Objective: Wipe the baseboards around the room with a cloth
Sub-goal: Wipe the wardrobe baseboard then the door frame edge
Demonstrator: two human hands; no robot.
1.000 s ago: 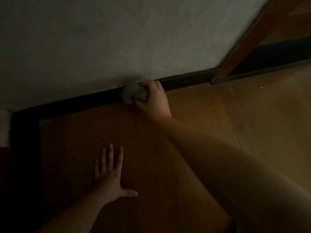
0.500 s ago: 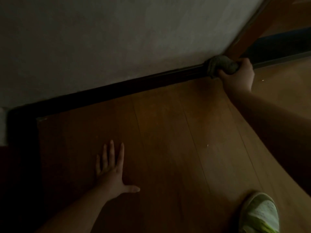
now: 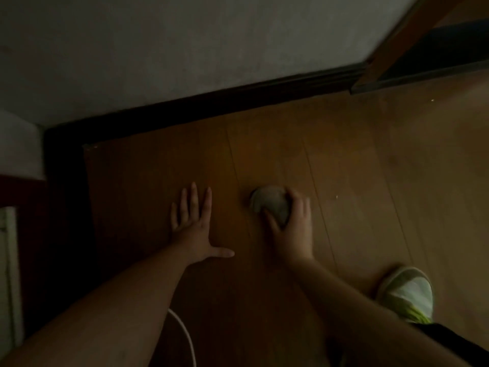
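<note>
1. Both hands are down on the wooden floor (image 3: 264, 144), side by side and a little apart, well short of the wall.
2. Left hand (image 3: 194, 226) lies flat, palm down, fingers straight and slightly spread toward the wall, thumb stretched out to the right. It holds nothing and simply rests on the boards.
3. Right hand (image 3: 293, 229) is curled over a balled-up grey cloth (image 3: 270, 203), fingers wrapped round its far and right side, thumb pressed across its near side. The cloth bulges out to the left of the hand and seems to sit against the floor, though blur makes the contact hard to judge.
4. The cloth is well apart from the dark baseboard (image 3: 211, 104), which runs along the far edge of the floor at the foot of the pale wall (image 3: 185, 43) and rises toward the right.
5. At the far left corner of the floor the baseboard turns and continues toward the near side as a dark band.
6. At the far right end the baseboard meets a slanting wooden door frame (image 3: 391, 46), with a dark opening beyond it.
7. Near the right edge of the floor, beside the right forearm, stands a foot in a pale slipper (image 3: 408, 292) with a yellow-green sole.
8. A thin white cable (image 3: 185, 337) curves across the near edge of the floor, between the two forearms.
9. A few pale specks lie on the boards toward the right.
</note>
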